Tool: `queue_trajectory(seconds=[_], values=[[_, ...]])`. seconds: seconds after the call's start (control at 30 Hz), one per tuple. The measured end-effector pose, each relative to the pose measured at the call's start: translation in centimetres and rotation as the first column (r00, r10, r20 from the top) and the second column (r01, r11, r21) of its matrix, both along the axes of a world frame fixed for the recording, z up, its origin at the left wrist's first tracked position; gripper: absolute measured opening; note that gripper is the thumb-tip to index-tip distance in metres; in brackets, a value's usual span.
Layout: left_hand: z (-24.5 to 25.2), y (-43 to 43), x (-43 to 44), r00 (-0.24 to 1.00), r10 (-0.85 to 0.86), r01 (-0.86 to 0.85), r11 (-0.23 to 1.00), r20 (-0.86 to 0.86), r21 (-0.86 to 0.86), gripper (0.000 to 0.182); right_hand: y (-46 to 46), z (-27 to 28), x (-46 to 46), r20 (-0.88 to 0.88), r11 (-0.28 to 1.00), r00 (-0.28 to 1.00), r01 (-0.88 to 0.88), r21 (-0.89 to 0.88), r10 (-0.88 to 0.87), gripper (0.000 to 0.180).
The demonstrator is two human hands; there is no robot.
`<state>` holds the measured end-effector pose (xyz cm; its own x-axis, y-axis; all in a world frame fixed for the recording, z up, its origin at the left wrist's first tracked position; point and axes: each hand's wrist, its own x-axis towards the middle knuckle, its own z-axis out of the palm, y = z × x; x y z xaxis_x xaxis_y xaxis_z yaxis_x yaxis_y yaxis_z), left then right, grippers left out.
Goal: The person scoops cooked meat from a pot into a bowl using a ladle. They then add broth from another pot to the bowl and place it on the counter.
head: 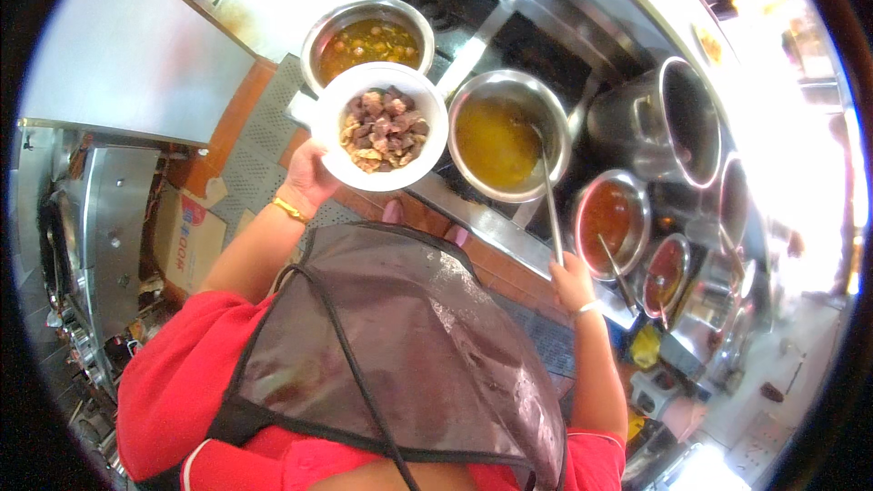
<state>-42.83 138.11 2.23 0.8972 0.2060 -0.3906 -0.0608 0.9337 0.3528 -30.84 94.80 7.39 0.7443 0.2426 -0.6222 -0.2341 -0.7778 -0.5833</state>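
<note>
My left hand (312, 176) holds a white bowl (436, 112) by its side, with chunks of dark meat and paler pieces (385, 129) in it. The bowl overlaps the near rim of a metal pot of brownish broth (368, 41) holding round pieces. My right hand (571, 281) grips the handle of a metal ladle (552, 211), whose lower end is hidden in the yellow broth (494, 143) of a second metal pot (470, 184), right of the bowl.
Tall metal stockpots (627, 123) stand on the stove right of the yellow broth. Nearer are a pot of red sauce (605, 221) and a smaller one (665, 273), both with utensils. The stove's metal front edge (477, 218) runs before me. A cardboard box (191, 245) is at left.
</note>
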Motion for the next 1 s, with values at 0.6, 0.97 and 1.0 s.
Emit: queue_trajectory(seconds=[0.6,0.97,1.0], values=[[-2.6,0.4,-1.0,0.991,0.134,-0.134,0.990,-0.005,0.049,0.064,1.4,-0.4,-1.2,-0.888,0.579,0.433,0.768,0.274,-0.153,0.021],[-2.3,0.6,-0.6,0.998,0.060,-0.060,0.997,0.007,0.048,0.063,3.7,-3.0,-1.7,-0.942,0.298,0.336,0.898,0.324,0.012,0.031],[-2.3,0.6,-0.6,0.998,0.065,-0.065,0.997,0.000,0.039,0.063,3.9,-3.1,-1.7,-0.938,0.308,0.346,0.892,0.331,0.006,0.029]])
